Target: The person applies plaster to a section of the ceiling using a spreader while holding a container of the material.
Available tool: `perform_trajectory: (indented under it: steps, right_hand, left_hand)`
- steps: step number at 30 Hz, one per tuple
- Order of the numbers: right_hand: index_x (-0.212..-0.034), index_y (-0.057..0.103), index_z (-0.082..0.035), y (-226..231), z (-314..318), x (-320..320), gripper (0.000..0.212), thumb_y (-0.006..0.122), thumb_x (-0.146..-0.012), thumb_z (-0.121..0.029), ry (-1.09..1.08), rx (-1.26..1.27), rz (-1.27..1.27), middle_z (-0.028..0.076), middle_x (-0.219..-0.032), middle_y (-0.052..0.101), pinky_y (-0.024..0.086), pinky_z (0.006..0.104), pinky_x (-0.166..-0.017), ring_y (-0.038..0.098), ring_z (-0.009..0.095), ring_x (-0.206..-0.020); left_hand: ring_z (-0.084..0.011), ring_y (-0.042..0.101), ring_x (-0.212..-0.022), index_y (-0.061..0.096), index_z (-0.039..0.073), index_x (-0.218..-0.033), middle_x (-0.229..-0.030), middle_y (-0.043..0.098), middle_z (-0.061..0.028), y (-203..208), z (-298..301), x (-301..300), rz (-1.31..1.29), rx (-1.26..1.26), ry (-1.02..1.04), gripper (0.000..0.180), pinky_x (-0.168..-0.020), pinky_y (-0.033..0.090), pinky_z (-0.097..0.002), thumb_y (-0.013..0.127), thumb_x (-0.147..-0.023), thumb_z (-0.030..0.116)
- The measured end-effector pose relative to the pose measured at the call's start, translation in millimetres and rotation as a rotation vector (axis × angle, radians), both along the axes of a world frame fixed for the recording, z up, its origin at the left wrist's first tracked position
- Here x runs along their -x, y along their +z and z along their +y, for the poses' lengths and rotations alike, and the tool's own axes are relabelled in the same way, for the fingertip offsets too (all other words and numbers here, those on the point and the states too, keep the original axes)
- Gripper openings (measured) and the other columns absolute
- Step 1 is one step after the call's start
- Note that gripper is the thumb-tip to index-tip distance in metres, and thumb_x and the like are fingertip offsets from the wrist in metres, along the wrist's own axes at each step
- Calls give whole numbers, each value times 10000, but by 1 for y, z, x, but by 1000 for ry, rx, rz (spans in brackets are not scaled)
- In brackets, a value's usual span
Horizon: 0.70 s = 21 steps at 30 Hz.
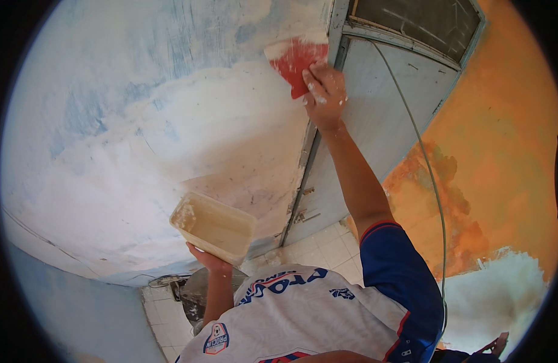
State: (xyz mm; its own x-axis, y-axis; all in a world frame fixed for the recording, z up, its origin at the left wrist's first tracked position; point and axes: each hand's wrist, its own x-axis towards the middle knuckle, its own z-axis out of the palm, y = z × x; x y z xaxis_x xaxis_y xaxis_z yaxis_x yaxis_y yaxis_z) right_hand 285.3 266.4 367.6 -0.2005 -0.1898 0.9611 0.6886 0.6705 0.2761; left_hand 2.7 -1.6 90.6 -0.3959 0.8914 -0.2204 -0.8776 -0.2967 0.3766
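Note:
My right hand (327, 94) is raised high, its fingers closed on a red putty spreader (295, 60) with white filler along its upper edge. The spreader's edge lies against the wall (230, 109), close beside the door frame. Spots of white filler stick to the fingers. Lower and to the left, my left hand (210, 260) holds up a cream rectangular plastic tub (215, 230) from below. White filler clings to the tub's inner left end. Most of the left fingers are hidden under the tub.
A grey-blue door (376, 103) stands right of the wall, with a cable (421, 139) hanging across it. Farther right is an orange wall (497, 133). A dark, filler-stained bucket-like container (197, 296) stands on the tiled floor (164, 311).

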Motion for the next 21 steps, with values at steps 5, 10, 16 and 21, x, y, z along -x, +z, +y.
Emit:
perform_trajectory:
  steps: [5,10,16,21]
  right_hand:
    - [-1059,757,-62,-52,-11,4,488,754,-576,4,14,116,-39,96,-1140,701,541,470,-945,662,330,-1136]
    - [-1088,729,-44,-66,-42,-10,383,764,-711,11,202,127,-12,109,-1127,696,556,466,-974,664,335,-1123]
    - [-1194,640,-2,16,-58,-9,249,713,-957,-35,1098,496,718,72,-1160,692,563,357,-887,675,175,-1028]
    - [-1195,641,-12,33,-5,-15,274,746,-947,-68,1127,706,770,56,-1112,712,561,303,-825,682,126,-939]
  left_hand:
    - [-314,479,-1404,395,186,-1573,-1558,466,-67,6,0,-3,-6,6,10,755,-1151,429,-466,271,-1026,691]
    - [-333,476,-1415,390,193,-1578,-1572,456,-76,-2,-1,2,-4,16,3,761,-1160,427,-493,294,-1017,697]
    - [-334,485,-1408,401,193,-1570,-1568,463,-73,12,0,-4,-26,5,0,728,-1158,434,-485,305,-1027,668]
    - [-324,478,-1412,392,199,-1575,-1564,467,-68,11,2,-5,10,10,13,756,-1161,425,-479,269,-1020,697]
